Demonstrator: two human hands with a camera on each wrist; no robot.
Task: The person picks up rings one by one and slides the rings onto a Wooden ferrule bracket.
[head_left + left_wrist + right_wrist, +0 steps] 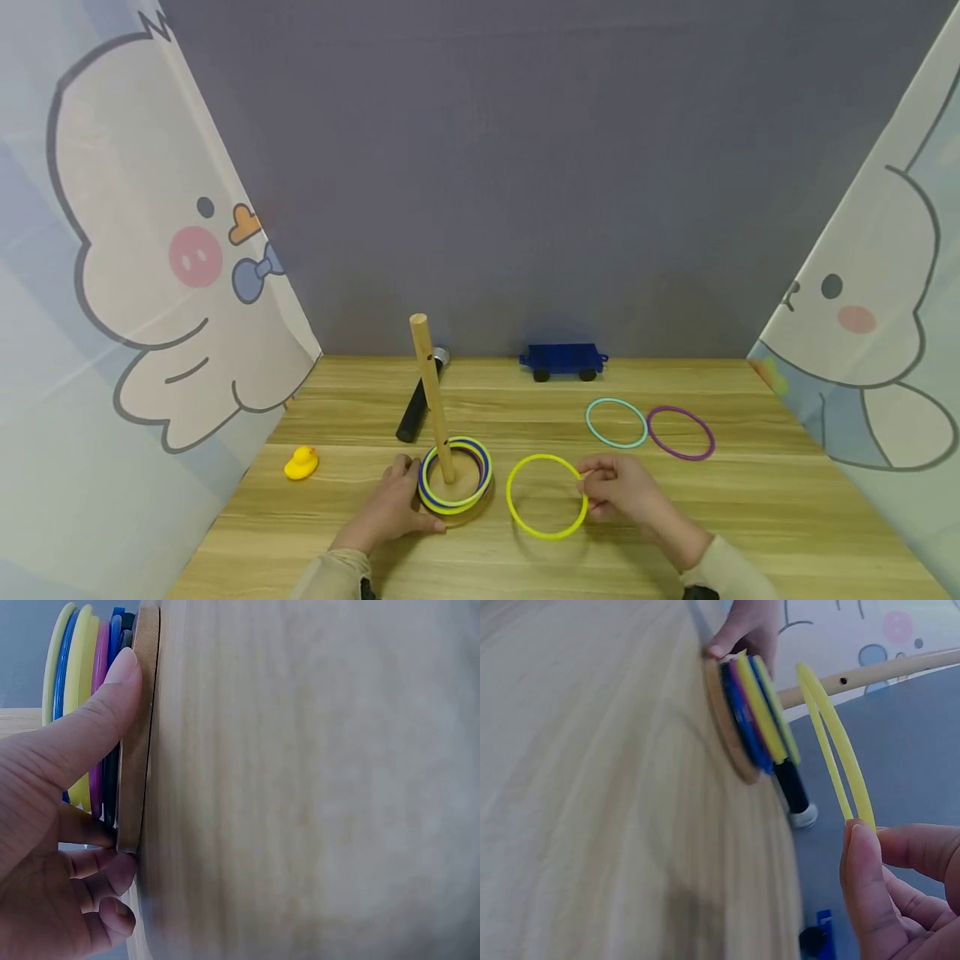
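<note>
The right hand (618, 490) pinches the edge of a thin yellow plastic-looking ring (551, 536) above the wood-grain table (750, 533), beside a round-based wooden peg stand (433, 400) the left hand (393, 504) grips low; that one-sided pinch, if loosened, could drop the ring.

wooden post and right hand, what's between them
In the head view, from the post to the right hand: the right side of the round base and stacked rings, a bare strip of tabletop, then the yellow ring the hand pinches.
</note>
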